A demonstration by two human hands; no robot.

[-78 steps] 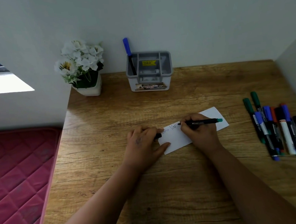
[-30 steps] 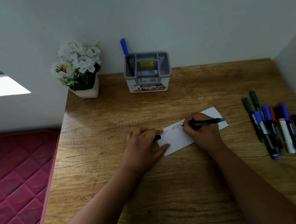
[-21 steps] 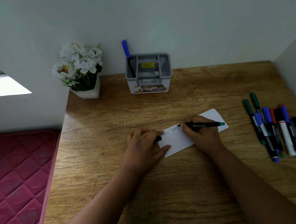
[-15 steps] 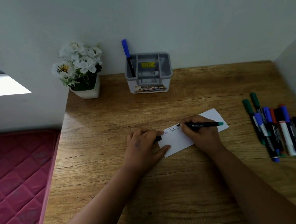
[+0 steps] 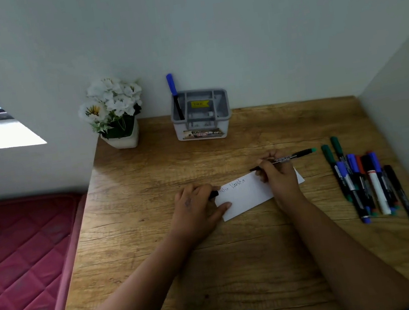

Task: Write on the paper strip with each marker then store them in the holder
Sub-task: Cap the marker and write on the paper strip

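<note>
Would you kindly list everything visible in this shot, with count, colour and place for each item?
Paper strip: one, white, handwriting near its left end, mid-desk.
Marker in hand: one, black with a green end, lifted near the strip's far edge.
Cap: one, black, at the strip's left end.
Loose markers: about nine; green, blue, red, black and one white, right side of the desk.
Holder: one, grey, back of the desk.
Stored marker: one, blue cap, holder's left compartment.
Flower pot: one, white, back left.
Desk: one, wood.
Mattress: one, red, far left.
Left hand: pinches the cap, thumb on the strip.
Right hand: grips the marker.
</note>
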